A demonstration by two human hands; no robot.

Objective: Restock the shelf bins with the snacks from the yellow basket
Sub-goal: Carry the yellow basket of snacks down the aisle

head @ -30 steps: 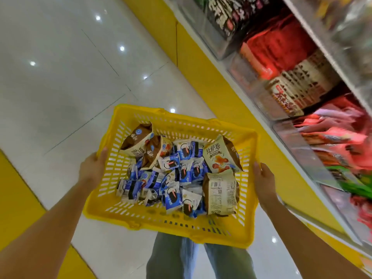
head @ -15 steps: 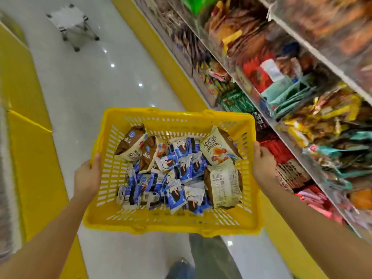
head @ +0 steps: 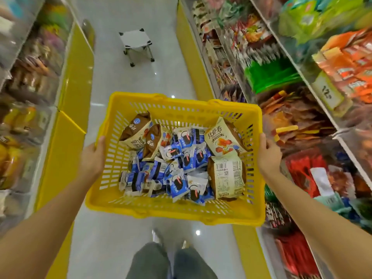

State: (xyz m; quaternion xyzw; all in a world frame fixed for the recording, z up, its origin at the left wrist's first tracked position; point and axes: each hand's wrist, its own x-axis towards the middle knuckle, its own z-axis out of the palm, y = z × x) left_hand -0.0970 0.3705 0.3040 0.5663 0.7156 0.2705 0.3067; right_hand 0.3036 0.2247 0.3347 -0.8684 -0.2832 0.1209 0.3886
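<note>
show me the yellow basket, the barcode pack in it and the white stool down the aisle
yellow basket (head: 171,213): head view, on its near wall.
barcode pack (head: 227,178): head view, middle of its printed back.
white stool (head: 135,38): head view, on its flat top.

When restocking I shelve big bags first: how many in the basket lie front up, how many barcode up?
Big bags, printed front up: 3
Big bags, barcode side up: 1
Total: 4 big bags in the yellow basket; small blue-and-white packets left out, too heaped to count.
</note>
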